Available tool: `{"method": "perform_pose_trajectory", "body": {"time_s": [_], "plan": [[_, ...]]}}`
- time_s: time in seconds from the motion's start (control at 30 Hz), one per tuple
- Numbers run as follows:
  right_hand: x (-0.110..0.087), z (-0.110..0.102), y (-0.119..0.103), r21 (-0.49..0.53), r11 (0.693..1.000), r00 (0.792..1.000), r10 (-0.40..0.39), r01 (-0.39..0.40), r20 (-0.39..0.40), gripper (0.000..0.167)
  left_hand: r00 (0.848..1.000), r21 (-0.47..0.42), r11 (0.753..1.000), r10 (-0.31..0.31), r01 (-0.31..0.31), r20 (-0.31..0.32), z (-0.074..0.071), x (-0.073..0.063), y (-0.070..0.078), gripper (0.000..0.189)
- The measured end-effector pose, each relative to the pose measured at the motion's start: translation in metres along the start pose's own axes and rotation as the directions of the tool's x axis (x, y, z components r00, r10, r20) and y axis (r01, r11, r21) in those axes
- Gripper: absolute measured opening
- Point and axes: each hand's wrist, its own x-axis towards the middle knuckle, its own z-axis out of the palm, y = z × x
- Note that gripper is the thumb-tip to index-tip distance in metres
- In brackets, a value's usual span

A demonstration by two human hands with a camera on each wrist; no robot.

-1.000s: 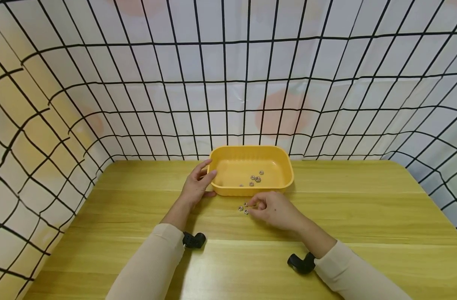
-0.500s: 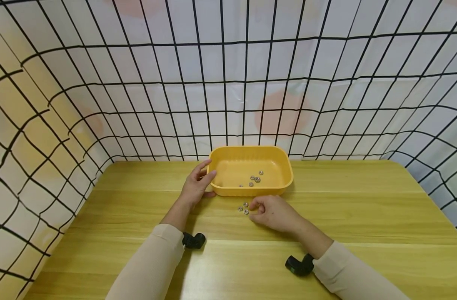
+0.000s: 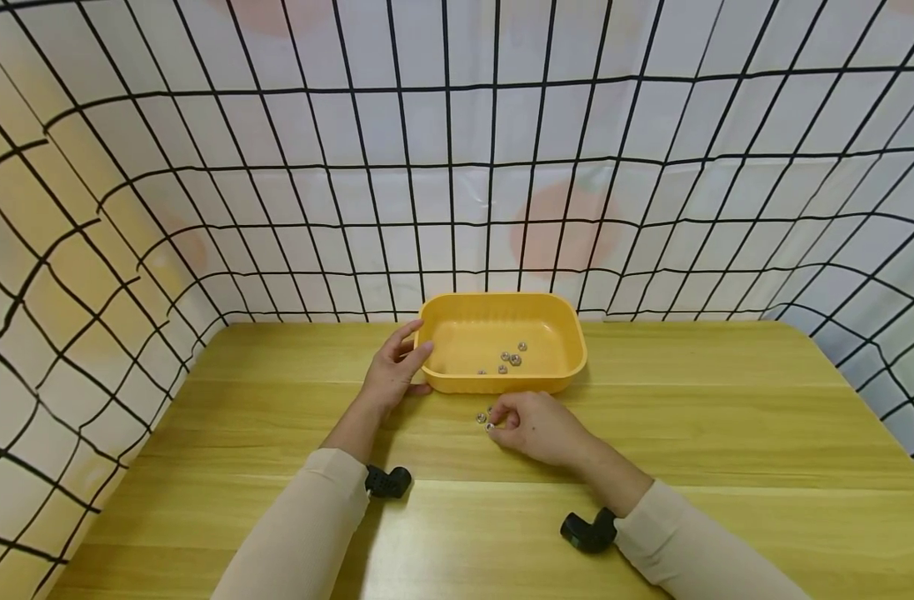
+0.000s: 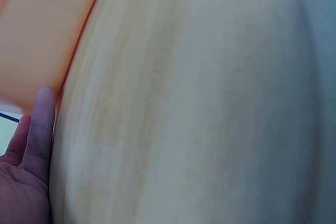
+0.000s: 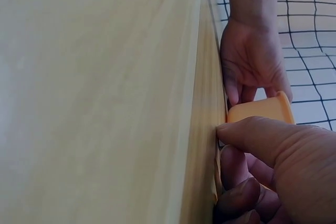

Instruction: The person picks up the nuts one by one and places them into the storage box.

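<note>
My left hand (image 3: 390, 372) holds the left end of a yellow plastic tray (image 3: 471, 384), its thumb over the rim and its other fingers along the outside wall. Several small metal nuts (image 3: 515, 360) lie inside the tray. In front of it, my right hand (image 3: 541, 427) is low over the table with curled fingers, thumb and forefinger pinching a hex nut (image 3: 490, 427). A second nut (image 3: 481, 418) lies just left, and a third is partly hidden behind the forefinger. The right wrist view shows thumb and curled fingers beside the tray, but no nut.
The wooden table (image 3: 277, 500) extends in front and to both sides. A white curtain with a black grid (image 3: 471, 192) stands right behind the tray. Black wrist cameras (image 3: 590, 532) jut out below both forearms.
My right hand has moved slightly left, its fingertips closing in on the nearest nut, which has shifted a little. The left hand and the tray stay in place.
</note>
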Motion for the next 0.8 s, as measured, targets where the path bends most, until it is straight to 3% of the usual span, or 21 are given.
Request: {"method": "perform_pose_trajectory", "body": {"time_s": [0.3,0.63,0.8], "plan": [[0.002,0.004,-0.006,-0.013,0.999,0.999,0.039,-0.039,0.016,0.006,1.0,0.001,1.0,-0.002,0.002,-0.001,0.001,-0.001,0.0,0.056],[0.001,0.005,-0.013,-0.048,0.999,0.999,0.008,-0.006,0.037,0.006,1.0,-0.005,1.0,0.005,-0.005,-0.001,0.001,-0.001,0.0,0.056],[0.0,0.001,-0.02,-0.073,0.996,0.999,-0.048,0.049,0.019,0.006,1.0,-0.002,1.0,0.01,-0.01,-0.004,0.001,-0.001,0.0,0.057]]}}
